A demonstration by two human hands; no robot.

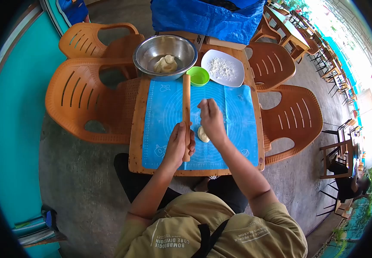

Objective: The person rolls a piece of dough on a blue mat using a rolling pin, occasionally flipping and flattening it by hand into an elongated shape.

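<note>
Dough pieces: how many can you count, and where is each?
2: a larger lump in the metal mixing bowl and a smaller piece on the blue baking mat, near the right hand. That hand might hide more.

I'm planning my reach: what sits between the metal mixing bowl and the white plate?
A small green bowl sits between them, as the head view shows.
</note>
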